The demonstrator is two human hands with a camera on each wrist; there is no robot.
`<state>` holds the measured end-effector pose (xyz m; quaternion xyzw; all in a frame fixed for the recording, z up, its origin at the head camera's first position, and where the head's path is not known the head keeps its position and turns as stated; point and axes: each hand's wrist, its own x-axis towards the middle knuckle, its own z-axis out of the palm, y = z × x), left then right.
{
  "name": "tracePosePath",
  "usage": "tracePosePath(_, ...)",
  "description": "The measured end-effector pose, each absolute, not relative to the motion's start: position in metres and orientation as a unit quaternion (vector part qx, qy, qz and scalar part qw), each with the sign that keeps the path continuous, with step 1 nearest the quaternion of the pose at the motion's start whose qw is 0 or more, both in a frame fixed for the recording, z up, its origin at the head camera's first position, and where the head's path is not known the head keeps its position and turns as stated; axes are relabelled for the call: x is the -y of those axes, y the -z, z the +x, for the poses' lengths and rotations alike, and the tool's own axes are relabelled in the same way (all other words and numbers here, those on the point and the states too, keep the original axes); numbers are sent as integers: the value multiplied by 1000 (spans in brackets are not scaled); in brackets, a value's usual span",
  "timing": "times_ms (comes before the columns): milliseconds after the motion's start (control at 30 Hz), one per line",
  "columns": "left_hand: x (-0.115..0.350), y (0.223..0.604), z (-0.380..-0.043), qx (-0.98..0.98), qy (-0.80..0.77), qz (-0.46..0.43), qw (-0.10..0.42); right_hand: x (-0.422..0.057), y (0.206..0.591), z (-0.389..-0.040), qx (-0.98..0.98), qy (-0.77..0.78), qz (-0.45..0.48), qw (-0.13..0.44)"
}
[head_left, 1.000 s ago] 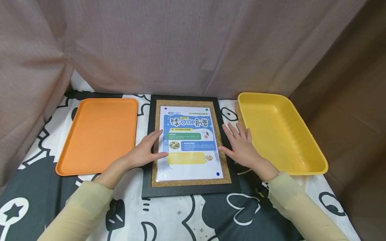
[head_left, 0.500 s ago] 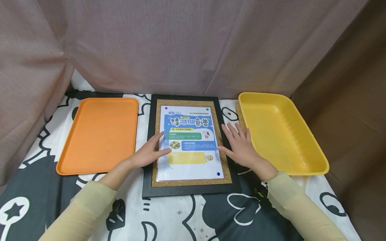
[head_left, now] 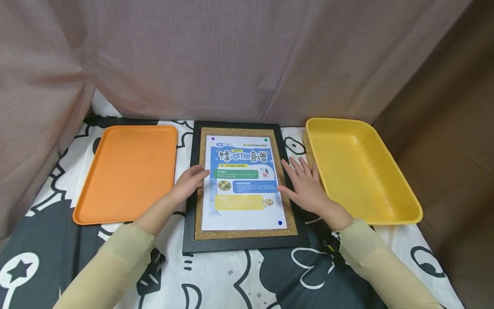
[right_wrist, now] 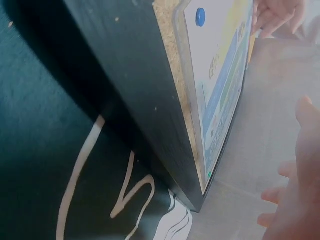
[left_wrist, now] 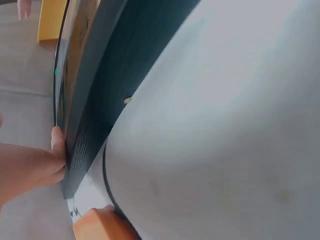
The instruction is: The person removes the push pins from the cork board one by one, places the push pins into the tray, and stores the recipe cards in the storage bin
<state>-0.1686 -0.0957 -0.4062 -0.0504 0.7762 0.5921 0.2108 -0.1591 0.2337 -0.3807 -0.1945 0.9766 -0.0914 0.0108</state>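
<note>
A black-framed cork board (head_left: 241,245) lies flat in the middle of the head view. On its cork lies a printed sheet (head_left: 243,219) with coloured blocks and large Chinese lettering. Purple (head_left: 213,138), green (head_left: 266,139) and blue (head_left: 279,222) pushpins sit at three of its corners. My left hand (head_left: 189,183) is at the board's left side, its fingers over the frame and the sheet's left edge; the left wrist view shows fingers at the frame (left_wrist: 90,120). My right hand (head_left: 308,193) spreads its fingers over the right side of the frame, holding nothing.
An orange tray (head_left: 131,171) lies to the left of the board. A deeper yellow tray (head_left: 355,171) stands to its right. A black-and-white patterned cloth (head_left: 220,279) covers the table, and a grey-brown curtain (head_left: 231,60) hangs behind.
My left hand, spread with its thumb over the sheet before, has turned and drawn its fingers together at the frame's left side. My right hand has barely moved; board and trays stay put.
</note>
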Motion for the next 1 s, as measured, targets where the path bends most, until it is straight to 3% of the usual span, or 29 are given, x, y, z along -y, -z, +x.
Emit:
tracePosePath(400,94,410,-194,-820,-538,-118,157,-228,384,-158,-968,145,-204,-2)
tracePosePath(733,94,414,-197,-819,-540,-128,141,-223,385,-153,-955,215,-188,81)
tracePosePath(1000,93,416,-197,-818,-541,-138,138,-222,388,-150,-946,248,-176,111)
